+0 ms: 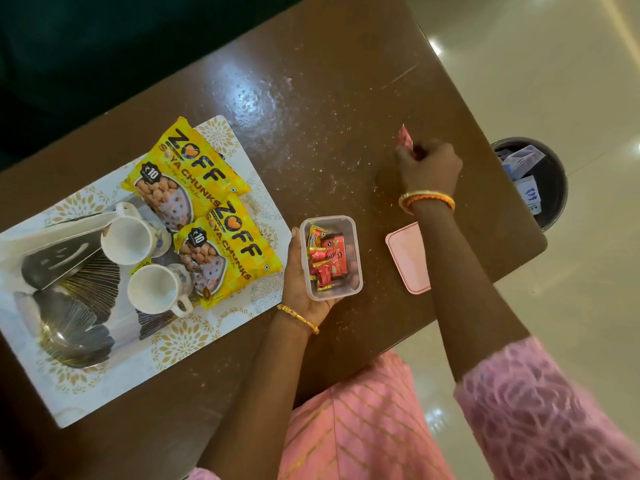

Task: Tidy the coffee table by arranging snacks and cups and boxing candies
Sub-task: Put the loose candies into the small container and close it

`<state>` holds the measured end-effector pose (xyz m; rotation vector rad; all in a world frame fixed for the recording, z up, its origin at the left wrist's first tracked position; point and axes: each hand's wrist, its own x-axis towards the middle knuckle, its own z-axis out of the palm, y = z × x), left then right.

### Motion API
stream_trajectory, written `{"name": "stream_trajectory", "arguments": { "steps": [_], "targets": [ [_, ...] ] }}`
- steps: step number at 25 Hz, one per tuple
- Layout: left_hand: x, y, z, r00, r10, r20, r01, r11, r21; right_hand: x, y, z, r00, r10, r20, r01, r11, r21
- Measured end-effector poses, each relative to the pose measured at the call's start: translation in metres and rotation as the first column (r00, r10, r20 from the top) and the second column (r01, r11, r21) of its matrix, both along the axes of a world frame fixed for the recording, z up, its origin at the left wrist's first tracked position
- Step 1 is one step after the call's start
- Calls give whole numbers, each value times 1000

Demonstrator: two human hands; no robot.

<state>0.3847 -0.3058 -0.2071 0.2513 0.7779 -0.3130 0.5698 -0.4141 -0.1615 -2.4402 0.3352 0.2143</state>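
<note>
My left hand (300,278) grips a clear plastic box (352,258) from its left side on the brown table; several red and yellow wrapped candies (327,259) lie inside it. Farther right, my right hand (429,169) pinches a pink-red candy wrapper (406,139) just above the table top. The box's pink lid (407,259) lies flat beside my right forearm. On a white patterned tray (221,327) at the left lie two yellow soya chunk packets (192,171) (230,252) and two white cups (130,240) (156,289).
A dark round bin (550,199) with paper scraps stands on the floor past the table's right edge. A reflective metal item (69,306) lies on the tray's left part. Crumbs speckle the brown table (311,133). Glossy pale floor lies to the right.
</note>
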Motion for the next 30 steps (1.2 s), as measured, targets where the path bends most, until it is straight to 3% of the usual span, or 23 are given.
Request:
{"name": "stream_trajectory", "arguments": {
  "steps": [4,10,12,15,18,22,26,30],
  "targets": [
    [5,-5,-1,999,-33,-24,33,999,12,-85,-4,37,994,-32,-102,58,963,263],
    [2,-13,-1,999,-21,32,20,999,26,-152,7,48,994,58,-98,-27,956,290],
    [-1,-13,-2,999,-29,28,28,999,35,-151,-2,44,999,10,-45,4,958,288],
    [-4,-12,-2,1000,-22,4,22,998,51,-138,-32,29,999,-51,0,51,995,90],
    [-9,-11,-1,999,-36,4,36,998,61,-127,-60,9,979,45,-197,-95,964,-249],
    [-17,-13,-1,999,-46,-18,47,996,70,-135,-68,-10,949,103,-297,-216,900,-379],
    [-23,-14,1,996,-71,-52,73,997,31,-128,-72,-13,910,-23,-414,-127,935,-331],
    [-24,-16,3,996,-62,-61,66,996,62,-124,-69,6,925,16,-379,-50,996,-78]
  ]
}}
